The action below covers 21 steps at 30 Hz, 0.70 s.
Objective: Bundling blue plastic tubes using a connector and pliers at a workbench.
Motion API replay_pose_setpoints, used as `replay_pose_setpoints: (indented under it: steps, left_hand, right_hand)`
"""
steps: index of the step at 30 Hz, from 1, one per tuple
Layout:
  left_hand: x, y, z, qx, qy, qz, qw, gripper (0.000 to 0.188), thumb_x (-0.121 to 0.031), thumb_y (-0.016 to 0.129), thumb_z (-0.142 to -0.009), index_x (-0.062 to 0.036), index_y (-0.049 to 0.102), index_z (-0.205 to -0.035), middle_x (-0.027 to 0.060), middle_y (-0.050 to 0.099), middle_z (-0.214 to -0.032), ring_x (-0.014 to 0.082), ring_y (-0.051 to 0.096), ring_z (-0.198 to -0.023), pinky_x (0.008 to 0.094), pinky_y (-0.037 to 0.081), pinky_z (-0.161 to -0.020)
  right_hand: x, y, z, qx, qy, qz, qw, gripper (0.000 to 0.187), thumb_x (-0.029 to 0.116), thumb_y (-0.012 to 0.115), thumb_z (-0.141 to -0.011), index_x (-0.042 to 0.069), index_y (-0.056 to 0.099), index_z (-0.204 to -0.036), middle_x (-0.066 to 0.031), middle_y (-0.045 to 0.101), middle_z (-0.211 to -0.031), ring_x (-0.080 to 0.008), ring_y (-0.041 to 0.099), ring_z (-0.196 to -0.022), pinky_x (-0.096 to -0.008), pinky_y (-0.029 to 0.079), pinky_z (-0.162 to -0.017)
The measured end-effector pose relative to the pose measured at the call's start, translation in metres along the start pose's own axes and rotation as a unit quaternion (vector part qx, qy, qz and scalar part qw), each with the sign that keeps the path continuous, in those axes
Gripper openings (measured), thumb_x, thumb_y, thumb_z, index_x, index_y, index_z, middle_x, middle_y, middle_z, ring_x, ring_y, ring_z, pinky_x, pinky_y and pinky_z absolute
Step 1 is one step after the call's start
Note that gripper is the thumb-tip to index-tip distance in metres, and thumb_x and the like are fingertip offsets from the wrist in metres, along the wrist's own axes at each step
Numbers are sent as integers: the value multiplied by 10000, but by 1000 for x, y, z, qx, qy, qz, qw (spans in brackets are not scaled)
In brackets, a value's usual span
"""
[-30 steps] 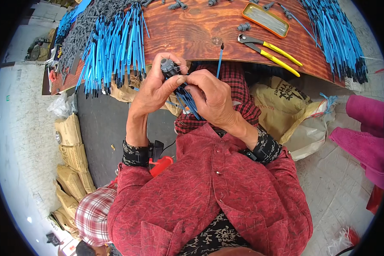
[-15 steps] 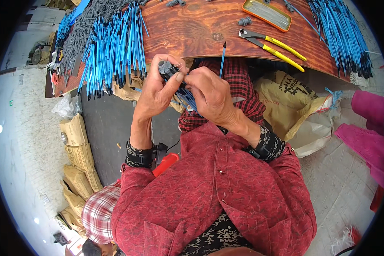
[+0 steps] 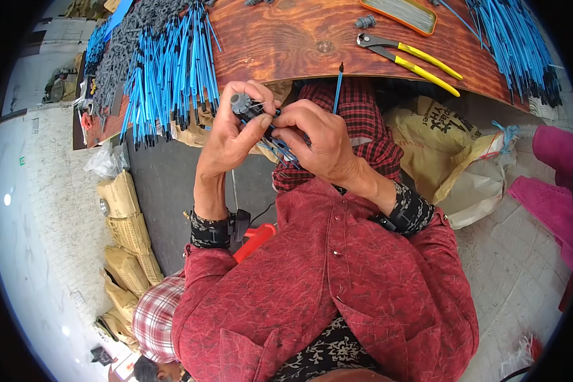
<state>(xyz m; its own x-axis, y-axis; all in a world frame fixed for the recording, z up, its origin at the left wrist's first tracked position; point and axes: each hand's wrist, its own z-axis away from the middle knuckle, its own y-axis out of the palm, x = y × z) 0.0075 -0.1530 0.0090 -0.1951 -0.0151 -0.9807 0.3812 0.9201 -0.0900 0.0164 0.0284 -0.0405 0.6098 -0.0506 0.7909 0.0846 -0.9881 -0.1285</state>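
Note:
My left hand is closed around a ribbed grey plastic fitting, held above my lap just off the table's near edge. Against it, my right hand pinches with thumb and forefinger at the fitting's dark lower end. Thin pale strands show beside the fitting, near the left fingertips. Several thin blue tubes hang down between my hands; their upper ends are hidden by the fingers. One blue tube with a black tip sticks up behind my right hand, its lower end hidden.
On the wooden table lie yellow-handled pliers, a loose grey fitting and an orange-rimmed tray of thin pale pieces. Bundles of blue tubes overhang its edge at both sides. A woven sack stands right; another person sits lower left.
The whole view has shifted slightly, the table's things appearing a little lower or further right. Both hands keep their grip, and the fitting leans slightly more to the left.

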Motion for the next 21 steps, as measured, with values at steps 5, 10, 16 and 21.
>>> replay_pose_setpoints:
  steps: [5, 10, 16, 21]
  left_hand:
    - [1, -1, -3, -13, -15, -14, 1000, 301, -32, 648, -949, -55, 425, -1150, 88, 562, -1064, 176, 560, -1011, 341, 480, -914]
    - [0, 2, -2, -1, -15, -19, 1000, 297, -37, 646, -958, -48, 423, -1155, 88, 564, -1062, 165, 566, -996, 317, 486, -888]
    - [5, 10, -4, -18, -10, -21, 1000, 287, -32, 634, -961, -43, 425, -1157, 83, 563, -1058, 145, 556, -974, 295, 482, -852]
    - [3, 11, -2, -24, 0, -20, 1000, 267, -26, 628, -961, -42, 433, -1143, 78, 562, -1048, 140, 551, -965, 286, 475, -845]
  right_hand:
    - [-4, 3, -2, -18, -12, 26, 999, 189, 35, 757, -791, 52, 630, -930, -104, 630, -845, -311, 667, -737, -394, 516, -594]
    - [-2, 1, -1, -31, -30, 48, 998, 160, 8, 723, -796, 51, 628, -917, -110, 621, -840, -318, 659, -745, -399, 521, -607]
    - [-2, 1, 1, -42, -27, 55, 997, 153, 6, 708, -793, 48, 626, -915, -108, 611, -812, -322, 655, -731, -405, 522, -609]
    - [1, -18, -1, 25, 43, -5, 999, 152, 0, 695, -836, 31, 639, -974, -113, 659, -863, -277, 699, -745, -364, 551, -626]
